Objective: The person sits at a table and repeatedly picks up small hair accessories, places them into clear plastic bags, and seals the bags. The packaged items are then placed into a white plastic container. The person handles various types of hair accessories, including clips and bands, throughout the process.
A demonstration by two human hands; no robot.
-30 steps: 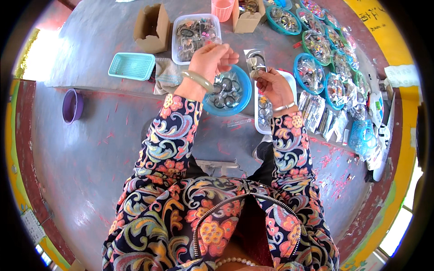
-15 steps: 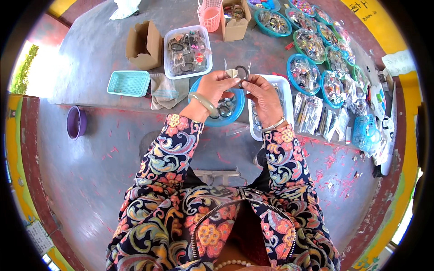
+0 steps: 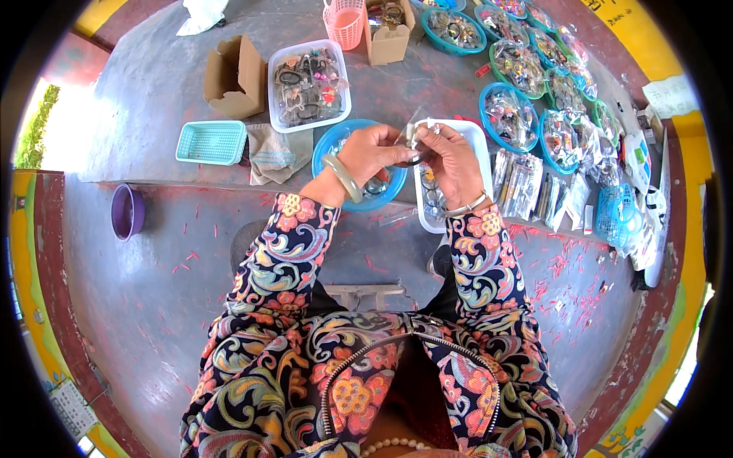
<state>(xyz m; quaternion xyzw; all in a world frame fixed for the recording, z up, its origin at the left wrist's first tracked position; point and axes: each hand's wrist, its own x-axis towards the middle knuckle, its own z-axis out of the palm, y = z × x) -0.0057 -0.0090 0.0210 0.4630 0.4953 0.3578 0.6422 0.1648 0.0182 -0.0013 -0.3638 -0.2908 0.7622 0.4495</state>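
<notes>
My left hand and my right hand meet above the gap between a round blue basin and a white tray. Both are closed, thumbs and fingertips pinching a small clear plastic bag with a dark hair tie at it. A pale ornament shows by the right fingertips. Fingers hide much of the hair tie, so how far it sits inside the bag is unclear. More dark hair ties lie in the basin and the tray, partly covered by my hands.
Beyond stands a white tub of bagged hair ties, beside an open cardboard box. A turquoise basket and a cloth lie left. Several filled basins and flat packets crowd the right. A purple bucket stands lower left.
My hands have come closer together and shifted slightly right and down. The bag and hair tie have turned between my fingers, and the pale ornament is now more covered. The whole view has shifted slightly.
</notes>
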